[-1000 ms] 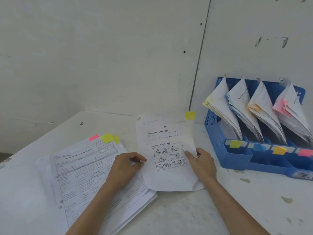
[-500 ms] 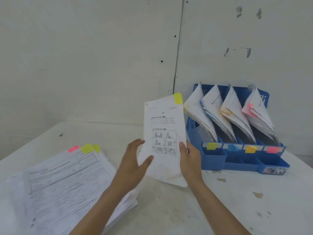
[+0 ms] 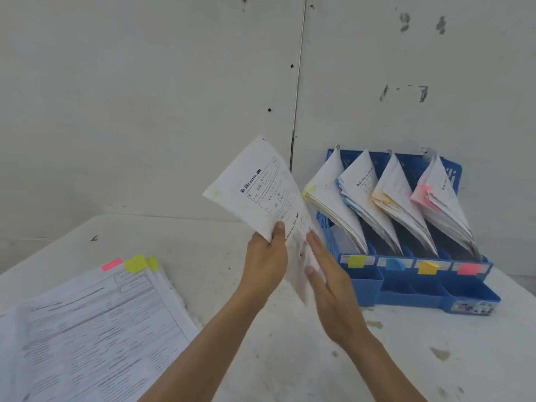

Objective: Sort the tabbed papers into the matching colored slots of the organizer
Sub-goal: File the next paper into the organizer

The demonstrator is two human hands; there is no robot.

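**Q:** Reading from the left, which step was in hand?

**A:** Well left of the organizer (image 3: 406, 297) lay the unsorted stack (image 3: 95, 323) on the table (image 3: 203, 245), with a pink tab (image 3: 111, 264) and yellow tabs (image 3: 135, 263) at its far edge. Nearer the organizer, the left hand (image 3: 265, 262) held one sheet (image 3: 261, 192) up off the table. Its thumb pressed on the printed face and its fingers curled behind the lower corner. The sheet stood tilted, just left of the organizer's leftmost bundle (image 3: 327, 198). This looked like the carrying step, with one paper on its way to a slot.

**Q:** And the other hand?

**A:** The right hand (image 3: 327, 277) was open, fingers straight along the sheet's lower edge, just before the organizer's left end. It gripped nothing.

**Q:** What did the next move call for?

**A:** A faint yellow mark showed at the sheet's left corner, so probably the slot behind the yellow label (image 3: 356, 261), the organizer's leftmost. The sheet would need turning edge-down and sliding in beside that bundle. The blue label (image 3: 394, 264), orange label (image 3: 428, 267) and pink label (image 3: 468, 268) marked slots further right.
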